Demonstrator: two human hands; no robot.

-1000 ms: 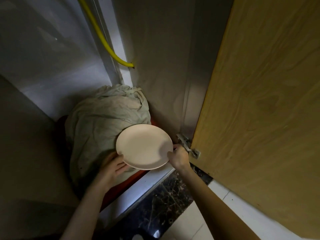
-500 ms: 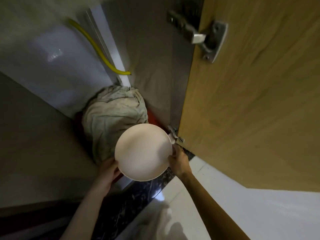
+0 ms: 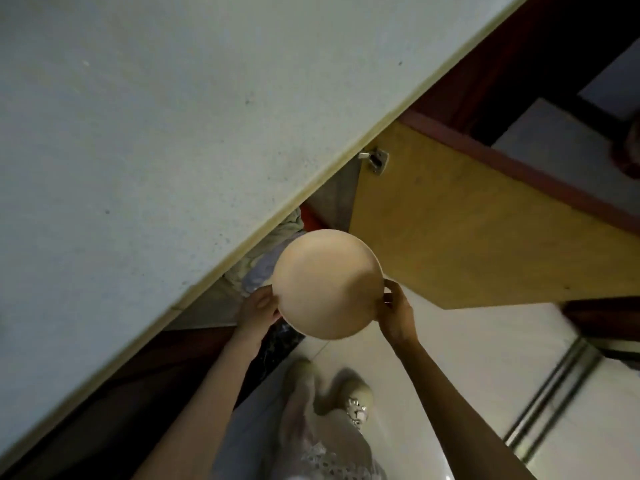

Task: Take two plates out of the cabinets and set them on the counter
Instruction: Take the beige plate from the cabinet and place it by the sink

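A round cream plate (image 3: 327, 284) is held in the air just outside the open lower cabinet, below the counter's edge. My left hand (image 3: 258, 308) grips its left rim and my right hand (image 3: 394, 311) grips its right rim. The pale speckled counter (image 3: 138, 133) fills the upper left of the view. I see only this one plate.
The wooden cabinet door (image 3: 467, 230) stands open to the right of the plate, its metal hinge (image 3: 375, 159) near the counter edge. A crumpled cloth (image 3: 263, 258) lies inside the cabinet behind the plate. My feet (image 3: 346, 393) stand on the pale tiled floor below.
Both hands have drawn the plate out of the cabinet and lifted it. The view has risen from inside the cabinet to above the counter.
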